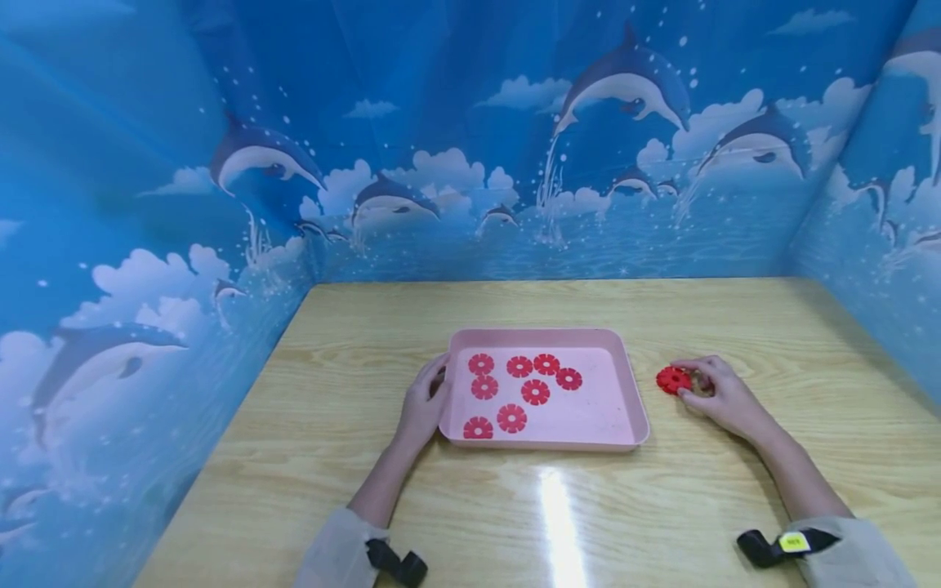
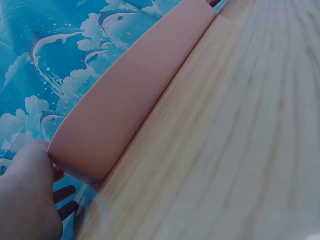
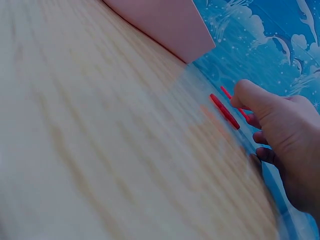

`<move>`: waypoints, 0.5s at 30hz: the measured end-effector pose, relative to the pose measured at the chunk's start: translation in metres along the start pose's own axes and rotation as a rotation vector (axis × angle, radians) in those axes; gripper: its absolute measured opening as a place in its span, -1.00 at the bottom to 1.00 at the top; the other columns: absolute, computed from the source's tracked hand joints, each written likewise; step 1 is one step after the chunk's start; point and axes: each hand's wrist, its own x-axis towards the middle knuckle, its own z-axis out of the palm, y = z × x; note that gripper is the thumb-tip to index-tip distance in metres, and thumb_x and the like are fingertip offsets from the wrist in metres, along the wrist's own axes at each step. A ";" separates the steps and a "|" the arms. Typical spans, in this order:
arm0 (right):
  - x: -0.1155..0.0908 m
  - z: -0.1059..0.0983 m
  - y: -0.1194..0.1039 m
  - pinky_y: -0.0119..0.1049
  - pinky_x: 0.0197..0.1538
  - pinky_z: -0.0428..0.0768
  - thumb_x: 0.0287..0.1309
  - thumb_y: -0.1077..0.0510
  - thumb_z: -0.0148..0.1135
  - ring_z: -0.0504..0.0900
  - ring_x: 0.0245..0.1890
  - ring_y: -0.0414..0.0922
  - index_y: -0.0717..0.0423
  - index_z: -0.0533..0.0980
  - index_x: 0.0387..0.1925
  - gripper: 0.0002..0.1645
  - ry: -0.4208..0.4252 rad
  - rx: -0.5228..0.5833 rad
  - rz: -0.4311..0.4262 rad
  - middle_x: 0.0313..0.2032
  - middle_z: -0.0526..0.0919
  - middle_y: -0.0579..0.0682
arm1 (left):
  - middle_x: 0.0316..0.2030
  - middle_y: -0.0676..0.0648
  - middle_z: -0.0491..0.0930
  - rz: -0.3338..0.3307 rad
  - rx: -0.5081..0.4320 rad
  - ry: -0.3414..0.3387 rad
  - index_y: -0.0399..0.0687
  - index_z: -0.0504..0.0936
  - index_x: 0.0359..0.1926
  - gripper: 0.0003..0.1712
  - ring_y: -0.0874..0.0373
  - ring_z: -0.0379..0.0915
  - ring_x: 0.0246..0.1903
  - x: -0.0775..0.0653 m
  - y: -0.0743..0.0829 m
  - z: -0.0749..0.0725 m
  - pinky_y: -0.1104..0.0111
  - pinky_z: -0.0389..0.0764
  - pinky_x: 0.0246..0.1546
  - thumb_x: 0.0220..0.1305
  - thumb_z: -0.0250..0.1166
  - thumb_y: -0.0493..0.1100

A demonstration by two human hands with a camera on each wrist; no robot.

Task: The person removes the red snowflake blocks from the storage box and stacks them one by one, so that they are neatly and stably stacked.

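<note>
A shallow pink tray (image 1: 588, 408) lies on the wooden table, with several flat red notched discs (image 1: 535, 392) scattered in its left and middle parts. My left hand (image 1: 425, 407) holds the tray's left side at the rim. In the left wrist view that hand (image 2: 30, 195) meets the tray's corner, its lower fingers loosely bent below. To the right of the tray, my right hand (image 1: 724, 396) pinches a red notched disc (image 1: 672, 380) between thumb and fingers. Seen edge-on in the right wrist view, a second red disc (image 3: 225, 111) sits just beside the pinched one.
The wooden table (image 1: 353, 343) stretches around the tray on all sides. A blue dolphin-print curtain (image 1: 456, 204) stands behind the table and along both sides. Each sleeve carries a black strapped-on device, such as the right one (image 1: 782, 545).
</note>
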 end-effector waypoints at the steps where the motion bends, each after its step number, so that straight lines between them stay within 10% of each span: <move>1: 0.000 0.000 0.000 -0.42 -0.50 0.23 -0.09 0.37 0.29 0.23 -0.45 -0.18 0.35 0.47 -0.01 -0.50 -0.004 0.000 0.002 -0.39 0.32 0.06 | 0.21 -0.13 0.31 0.001 0.002 0.000 -0.15 0.33 0.26 -0.51 -0.03 0.34 0.09 0.000 0.000 0.000 0.22 0.35 0.13 0.30 0.05 -0.31; 15: 0.000 0.000 -0.001 -0.40 -0.49 0.25 -0.07 0.35 0.28 0.24 -0.45 -0.18 0.33 0.47 0.00 -0.51 -0.023 -0.017 0.011 -0.38 0.33 0.04 | 0.20 -0.14 0.31 0.001 -0.005 -0.006 -0.15 0.33 0.26 -0.52 -0.03 0.33 0.09 0.000 0.000 0.000 0.21 0.35 0.13 0.32 0.04 -0.28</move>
